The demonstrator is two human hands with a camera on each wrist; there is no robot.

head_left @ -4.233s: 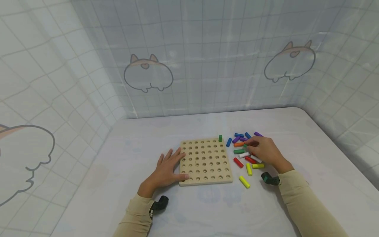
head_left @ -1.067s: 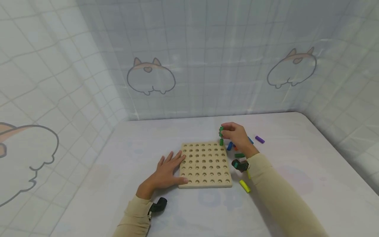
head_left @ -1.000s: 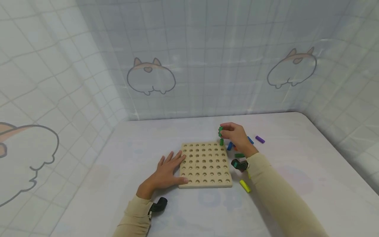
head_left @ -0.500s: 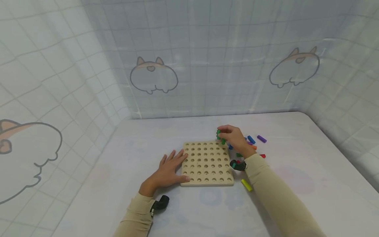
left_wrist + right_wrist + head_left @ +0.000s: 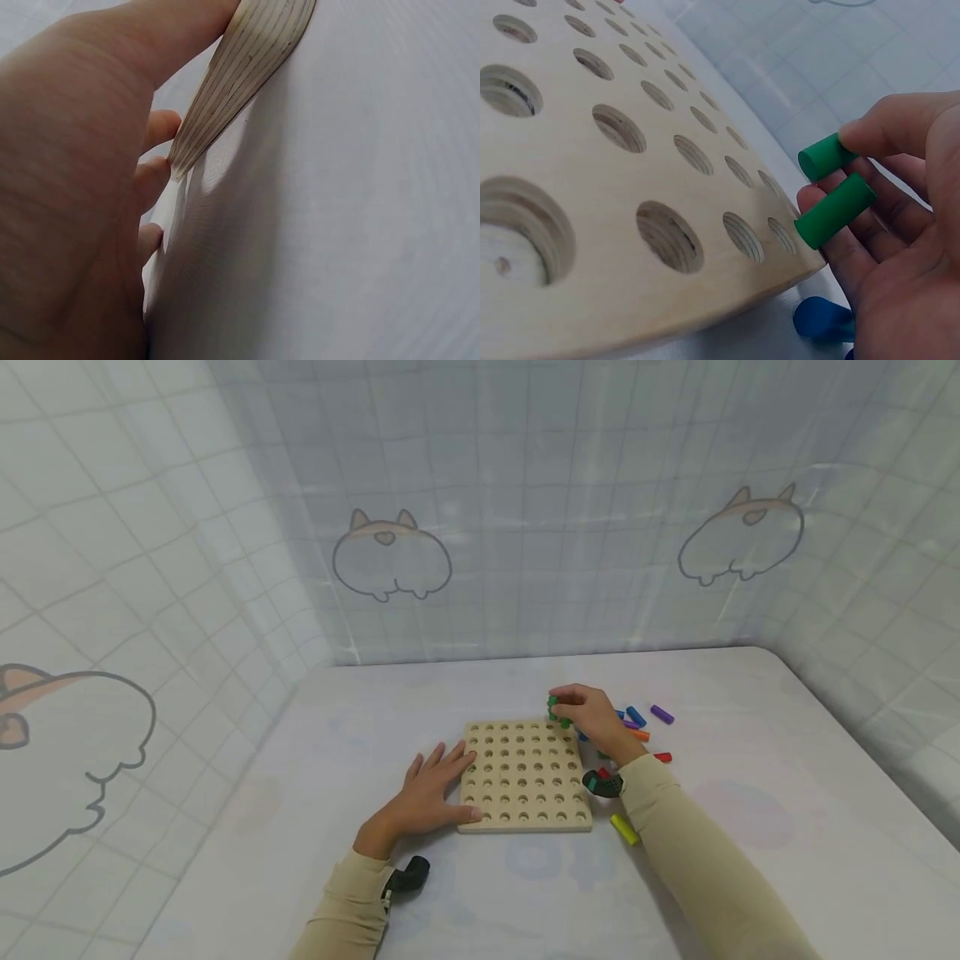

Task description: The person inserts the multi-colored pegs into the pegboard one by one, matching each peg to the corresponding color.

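A square wooden peg board (image 5: pixel 525 777) with rows of round holes lies flat on the white table. My left hand (image 5: pixel 429 789) rests flat against its left edge, fingers straight, thumb at the near corner. My right hand (image 5: pixel 594 717) hovers at the board's far right corner and pinches a green peg (image 5: pixel 553 705) between thumb and fingertip. The right wrist view shows that green peg (image 5: pixel 826 156) just off the board (image 5: pixel 592 187), and a second green peg (image 5: pixel 834 210) against my fingers; whether it is held I cannot tell. The left wrist view shows my palm (image 5: pixel 67 187) beside the board's edge (image 5: pixel 251 67).
Loose pegs lie right of the board: blue (image 5: pixel 636 716), purple (image 5: pixel 662 714), orange (image 5: pixel 639 735), red (image 5: pixel 663 757) and yellow (image 5: pixel 624 830). Another blue peg (image 5: pixel 821 319) lies beneath my right hand. Tiled curtain walls close in the table at the back and on both sides.
My right hand left the loose pile with a green peg, rose to the board's far right corner, then sank slightly toward it. The left hand has stayed put.
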